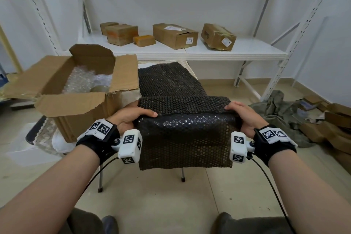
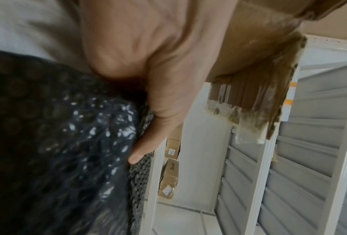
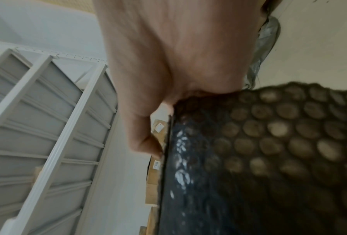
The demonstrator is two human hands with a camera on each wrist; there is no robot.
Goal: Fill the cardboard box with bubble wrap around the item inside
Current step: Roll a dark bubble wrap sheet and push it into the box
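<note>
Hands hold black bubble wrap sheet [image 1: 185, 119] mid-frame: left hand [image 1: 131, 115] and right hand [image 1: 245, 118] each pinch folded edge. Open cardboard box [image 1: 76, 104] left of frame, clear bubble wrap [image 1: 83, 80] already inside around item.

Risk: stiff wide sheet snags box flap, bunches above item.

Shelf box label [image 1: 190, 40] reads "778".

I count two hands: the left hand [image 1: 131, 114] and the right hand [image 1: 245, 114]. I see one sheet of black bubble wrap [image 1: 185, 135] and one open cardboard box [image 1: 76, 99] with one wad of clear bubble wrap [image 1: 83, 80] inside. On the shelf [image 1: 247, 49] I count five closed boxes [image 1: 174, 36]. One grey cloth [image 1: 281, 106] lies on the floor.
</note>
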